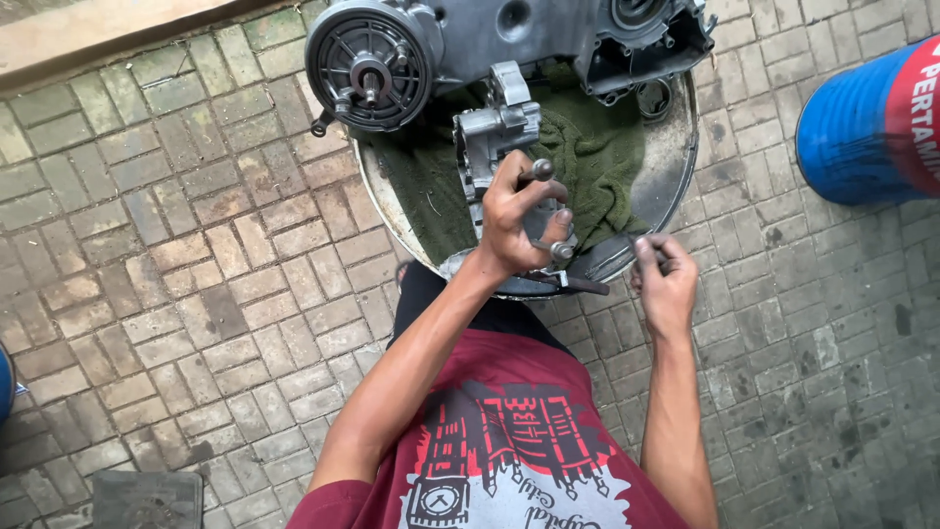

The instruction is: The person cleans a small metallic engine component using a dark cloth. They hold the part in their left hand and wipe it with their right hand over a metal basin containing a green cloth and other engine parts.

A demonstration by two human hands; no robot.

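there, ribbed grey metal casting (pixel 499 137)

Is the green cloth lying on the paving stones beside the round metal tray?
No, the green cloth lies inside the round metal tray, under the grey engine parts.

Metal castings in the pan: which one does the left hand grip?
The small grey casting on the green cloth, under the left hand; the large engine casing lies untouched beyond it.
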